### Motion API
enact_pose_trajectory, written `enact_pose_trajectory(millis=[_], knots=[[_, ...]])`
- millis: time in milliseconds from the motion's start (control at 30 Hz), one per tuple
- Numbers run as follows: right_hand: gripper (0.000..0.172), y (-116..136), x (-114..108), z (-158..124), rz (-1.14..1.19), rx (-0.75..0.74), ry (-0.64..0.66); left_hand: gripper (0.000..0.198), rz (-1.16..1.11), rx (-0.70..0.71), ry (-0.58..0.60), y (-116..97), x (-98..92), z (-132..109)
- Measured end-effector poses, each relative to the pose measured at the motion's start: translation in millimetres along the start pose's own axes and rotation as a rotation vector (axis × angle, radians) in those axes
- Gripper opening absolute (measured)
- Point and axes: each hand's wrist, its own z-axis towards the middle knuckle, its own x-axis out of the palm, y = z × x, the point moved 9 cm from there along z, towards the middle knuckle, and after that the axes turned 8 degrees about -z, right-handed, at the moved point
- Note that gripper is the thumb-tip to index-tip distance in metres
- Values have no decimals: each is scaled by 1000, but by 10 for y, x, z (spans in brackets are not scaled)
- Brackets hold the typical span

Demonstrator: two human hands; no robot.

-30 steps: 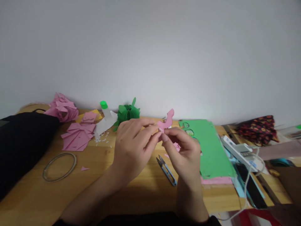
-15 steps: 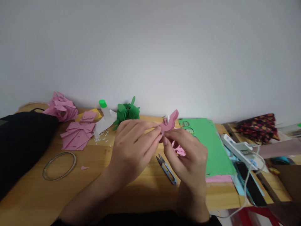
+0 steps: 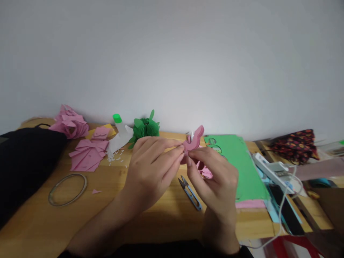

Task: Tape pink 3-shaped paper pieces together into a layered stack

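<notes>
A curved pink paper cutout [image 3: 195, 141], wavy along its edge and seemingly several layers thick, is held up above the table. My left hand [image 3: 154, 168] pinches its lower left end, fingers pressed together. My right hand [image 3: 213, 175] grips the same end from the right with thumb and forefinger; the fingertips hide that part of the paper. Below the hands lies a pair of blue thread snips [image 3: 191, 195]. More pink paper pieces [image 3: 206, 172] show partly behind my right hand.
Pink paper pieces [image 3: 88, 154], a glue stick with a green cap [image 3: 117, 118] and a green pleated paper ball [image 3: 146, 128] stand left. A metal ring [image 3: 68, 190] lies in front. To the right are green sheets [image 3: 247, 172], a white power strip [image 3: 271, 172] and a black phone [image 3: 286, 211].
Both hands stay almost in place, still pinching the pink paper cutout. Only a slight shift of the fingers shows; the things on the table have not moved.
</notes>
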Motion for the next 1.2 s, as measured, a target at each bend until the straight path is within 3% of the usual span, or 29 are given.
enact_pose_trajectory(millis=[1200], knots=[[13, 58, -22, 0, -46, -68, -10, 10, -42, 17, -43, 3, -43, 6]])
